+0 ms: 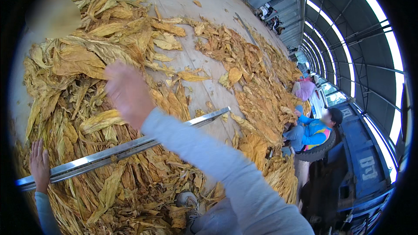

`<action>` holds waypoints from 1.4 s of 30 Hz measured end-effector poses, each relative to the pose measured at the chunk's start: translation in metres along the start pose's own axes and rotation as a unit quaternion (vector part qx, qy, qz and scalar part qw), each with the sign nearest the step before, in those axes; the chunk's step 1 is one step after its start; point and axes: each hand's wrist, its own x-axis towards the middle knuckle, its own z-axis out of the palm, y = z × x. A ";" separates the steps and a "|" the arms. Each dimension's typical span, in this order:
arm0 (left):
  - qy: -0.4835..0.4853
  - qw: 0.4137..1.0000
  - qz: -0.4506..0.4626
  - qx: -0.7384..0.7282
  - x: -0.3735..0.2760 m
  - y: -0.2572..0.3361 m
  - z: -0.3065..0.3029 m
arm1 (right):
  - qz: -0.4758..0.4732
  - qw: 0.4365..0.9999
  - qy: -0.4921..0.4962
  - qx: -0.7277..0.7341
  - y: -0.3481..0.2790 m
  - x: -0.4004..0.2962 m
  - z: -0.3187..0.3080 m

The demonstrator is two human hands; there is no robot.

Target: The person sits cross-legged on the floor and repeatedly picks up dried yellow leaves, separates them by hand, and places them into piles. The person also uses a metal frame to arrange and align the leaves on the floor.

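Dried yellow-brown leaves, apparently tobacco leaves, lie in a deep pile before me. Across the pile runs a long silver metal bar, with a groove along its side. My left hand lies flat near the bar's left end, its wrist crossing the bar and its fingers stretched over leaves. Past the bar's middle, my right hand is blurred by motion above the pile. A broad leaf reaches towards its fingers, and a folded yellow leaf meets it near the wrist. Whether it grips either is unclear.
More leaves spread over the pale floor to the right. A person in a blue top sits there on a tyre, beside a blue truck. Farther off is a person in pink. Another metal bar lies beyond.
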 end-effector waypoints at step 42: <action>-0.286 0.928 0.237 0.009 -0.080 0.002 0.036 | 0.112 0.824 -0.526 -0.180 0.056 -0.257 0.026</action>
